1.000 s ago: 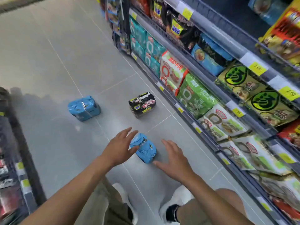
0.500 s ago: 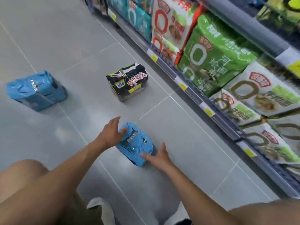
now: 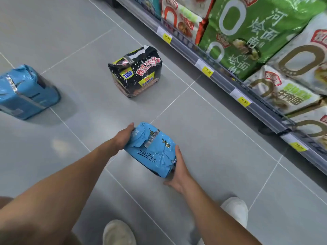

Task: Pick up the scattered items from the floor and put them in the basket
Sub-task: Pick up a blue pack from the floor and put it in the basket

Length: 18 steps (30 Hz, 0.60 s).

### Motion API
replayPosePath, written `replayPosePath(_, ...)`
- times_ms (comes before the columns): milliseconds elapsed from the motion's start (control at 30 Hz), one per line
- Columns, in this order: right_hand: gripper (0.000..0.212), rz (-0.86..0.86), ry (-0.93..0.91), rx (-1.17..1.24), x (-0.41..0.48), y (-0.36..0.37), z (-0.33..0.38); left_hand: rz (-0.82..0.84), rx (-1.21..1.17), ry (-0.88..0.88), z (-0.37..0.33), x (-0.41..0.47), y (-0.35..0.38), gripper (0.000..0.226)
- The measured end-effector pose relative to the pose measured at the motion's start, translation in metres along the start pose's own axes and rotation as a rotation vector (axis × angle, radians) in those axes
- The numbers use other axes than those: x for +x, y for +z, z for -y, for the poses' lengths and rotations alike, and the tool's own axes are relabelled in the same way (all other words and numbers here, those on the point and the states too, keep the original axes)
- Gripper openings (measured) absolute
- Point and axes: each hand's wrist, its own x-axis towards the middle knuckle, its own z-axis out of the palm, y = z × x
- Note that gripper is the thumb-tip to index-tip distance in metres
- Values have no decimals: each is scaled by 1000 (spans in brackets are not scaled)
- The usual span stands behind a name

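The light-blue crinkled plastic noodle multipack (image 3: 153,150) sits low over the grey tiled floor (image 3: 221,156), clamped between both hands. The left hand (image 3: 123,138) presses its far end; the right hand (image 3: 178,171) presses its near end. A black plastic noodle multipack (image 3: 136,75) and a second blue multipack (image 3: 26,92) rest on the floor beyond.

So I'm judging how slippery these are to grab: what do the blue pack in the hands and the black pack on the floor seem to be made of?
Blue pack: looks like thin glossy plastic film, since it is crinkled and shiny, with a silvery seam strip. Black pack: apparently the same kind of printed film, wrinkled with bright glare spots. The contents are hidden. Both hands, left hand and right hand, press its ends.
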Motion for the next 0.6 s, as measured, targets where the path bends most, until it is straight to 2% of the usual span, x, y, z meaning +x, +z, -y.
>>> replayPosePath(100,85,-13,-2,62,-3,9,2,70,-52,-43,6,4,-3,55)
replayPosePath(200,72,-32,-83,137,1,13,0,121,-79,-60,12,3,3,65)
replayPosePath(333,58,-5,-178,137,-3,14,8,165,-96,-52,8,-12,9,66)
replayPosePath(467,59,11,-206,64,-20,8,28,160,-117,-22,-11,-47,12,59)
replayPosePath(567,78,22,-228,32,-55,6,48,134,-103,15,-34,-93,11,59)
replayPosePath(600,79,28,-241,7,-71,7,56,129,-101,22,-43,-111,9,60)
